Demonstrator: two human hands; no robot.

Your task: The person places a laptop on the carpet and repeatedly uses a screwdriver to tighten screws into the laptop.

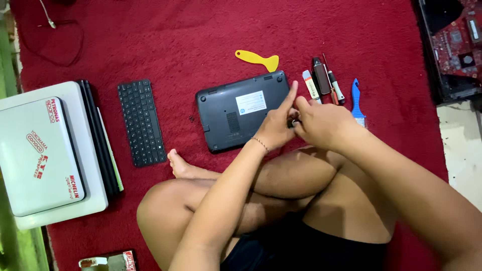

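Observation:
A small dark grey laptop (236,113) lies bottom-up on the red carpet (175,35), a white label in its middle. My left hand (277,125) rests over its right edge, index finger stretched up along the corner. My right hand (321,123) meets it from the right, fingers closed around a small dark part (293,121) between the two hands. What that part is cannot be made out, nor whether the left hand grips it. My crossed bare legs (281,175) lie just below the laptop.
A loose black keyboard (141,123) lies left of the laptop, tiny screws (191,118) between them. Stacked white laptops (42,155) sit far left. A yellow pry tool (258,59), screwdrivers (326,83) and a blue tool (356,98) lie beyond. An opened machine with a red circuit board (457,40) is at top right.

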